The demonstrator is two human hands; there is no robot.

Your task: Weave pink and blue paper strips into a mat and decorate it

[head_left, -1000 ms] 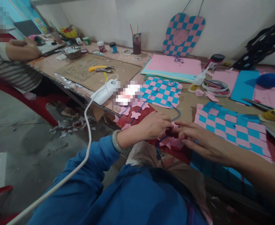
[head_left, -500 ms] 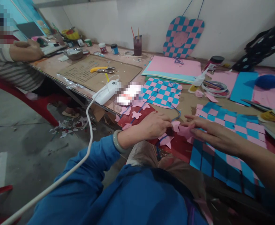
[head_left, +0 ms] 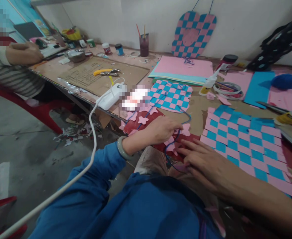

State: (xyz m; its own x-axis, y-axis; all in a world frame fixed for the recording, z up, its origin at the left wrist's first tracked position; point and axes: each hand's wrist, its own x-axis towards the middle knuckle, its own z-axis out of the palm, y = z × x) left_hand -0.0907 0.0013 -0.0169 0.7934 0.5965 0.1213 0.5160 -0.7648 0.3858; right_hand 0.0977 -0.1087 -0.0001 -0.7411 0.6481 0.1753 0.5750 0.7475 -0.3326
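My left hand [head_left: 163,130] is closed in a pinch on a thin blue cord [head_left: 187,121] above the red surface at the table's front edge. Pink paper butterfly-like shapes lie on both sides of this hand, one pink cutout [head_left: 186,129] just right of its fingertips. My right hand [head_left: 207,161] is lower and to the right, palm down with fingers spread. Its fingertips are beside another pink cutout [head_left: 170,142] and a loop of the cord that hangs over my lap. What lies under its palm is hidden.
A pink-and-blue woven paper sheet [head_left: 245,142] lies at right, a smaller woven piece [head_left: 170,96] ahead. Glue bottle [head_left: 209,83], paper stack [head_left: 183,68], pliers [head_left: 107,72] and white power strip [head_left: 112,96] with cable are around. Another person's arm [head_left: 23,54] rests at far left.
My right hand has come down and left, off the pink cutout it was touching, and its fingers have spread. More of the woven sheet shows. My left hand stays near the same place.
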